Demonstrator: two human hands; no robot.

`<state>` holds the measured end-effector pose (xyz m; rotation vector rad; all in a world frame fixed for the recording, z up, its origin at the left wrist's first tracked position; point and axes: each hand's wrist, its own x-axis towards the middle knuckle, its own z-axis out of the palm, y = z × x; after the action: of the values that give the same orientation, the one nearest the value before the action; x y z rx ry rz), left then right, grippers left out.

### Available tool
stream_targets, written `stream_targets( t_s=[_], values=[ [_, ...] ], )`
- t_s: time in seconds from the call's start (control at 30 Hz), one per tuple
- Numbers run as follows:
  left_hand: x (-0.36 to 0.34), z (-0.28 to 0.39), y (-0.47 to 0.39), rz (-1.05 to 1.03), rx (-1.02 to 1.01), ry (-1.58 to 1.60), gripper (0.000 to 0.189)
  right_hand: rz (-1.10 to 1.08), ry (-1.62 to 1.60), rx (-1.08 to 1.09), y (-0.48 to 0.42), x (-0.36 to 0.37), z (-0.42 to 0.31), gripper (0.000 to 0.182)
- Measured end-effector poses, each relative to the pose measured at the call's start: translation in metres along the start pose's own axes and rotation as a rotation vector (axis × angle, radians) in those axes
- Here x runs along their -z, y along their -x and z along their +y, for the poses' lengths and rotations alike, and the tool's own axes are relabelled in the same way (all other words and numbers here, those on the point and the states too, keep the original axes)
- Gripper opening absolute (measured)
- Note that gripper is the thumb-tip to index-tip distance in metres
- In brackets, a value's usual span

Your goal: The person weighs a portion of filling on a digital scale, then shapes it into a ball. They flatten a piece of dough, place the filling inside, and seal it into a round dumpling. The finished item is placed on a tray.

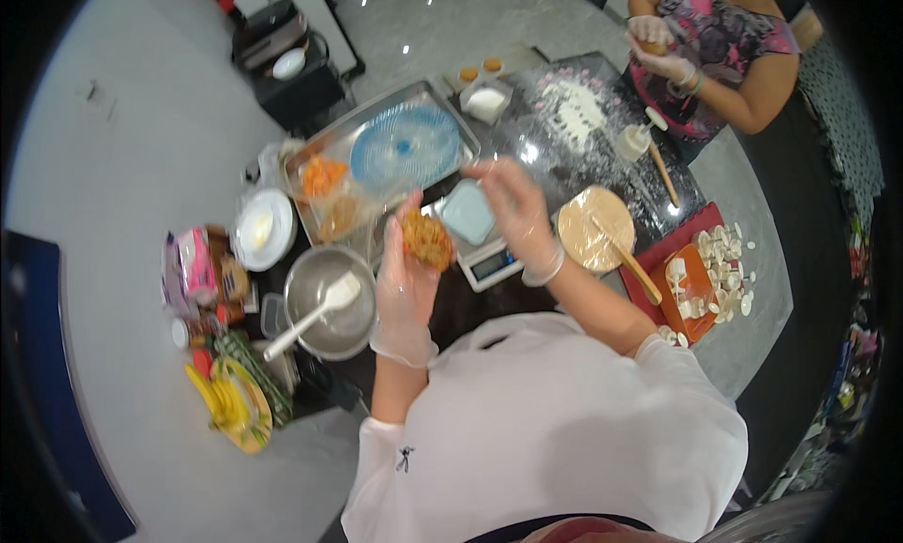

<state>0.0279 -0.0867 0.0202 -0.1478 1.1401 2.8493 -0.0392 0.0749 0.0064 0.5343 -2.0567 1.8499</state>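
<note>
On the palm of my gloved left hand (405, 289) rests a lumpy orange-brown ball of filling (426, 240). My gloved right hand (518, 211) is raised to the right of it, fingers apart and holding nothing that I can make out; it is slightly blurred. Below and between the hands is a digital kitchen scale (487, 268) with a pale blue square dish (468, 211) on it. Left of my left hand a steel mixing bowl (293, 289) holds a white spatula (342, 291). Right of my right hand lies a round of tan dough (585, 225) under clear film.
A metal tray (444, 109) holds a blue round plastic piece and orange filling. Flour (578, 116) covers part of the black counter. A co-worker (712, 56) with gloved hands stands at upper right. An orange bin (688, 331) and white plunger cutters (726, 268) lie at right.
</note>
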Motion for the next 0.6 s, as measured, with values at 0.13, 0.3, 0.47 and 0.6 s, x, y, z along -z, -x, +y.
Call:
stream_targets(
  t_s=[0.13,0.3,0.47,0.6],
  values=[
    [-0.021,0.022,0.014,0.047,-0.102,-0.072,0.055,-0.006,-0.077,0.023,-0.004,0.000,-0.010,0.018],
    [-0.012,0.022,0.014,-0.009,-0.050,-0.049,0.052,-0.134,-0.022,0.169,0.008,-0.016,-0.021,0.030],
    [-0.012,0.022,0.011,0.045,0.036,-0.011,0.048,-0.274,0.095,0.412,0.004,-0.035,-0.043,0.075],
    [0.009,0.018,0.007,0.021,0.116,0.073,0.042,-0.223,0.161,0.430,0.007,-0.055,-0.027,0.063]
  ],
)
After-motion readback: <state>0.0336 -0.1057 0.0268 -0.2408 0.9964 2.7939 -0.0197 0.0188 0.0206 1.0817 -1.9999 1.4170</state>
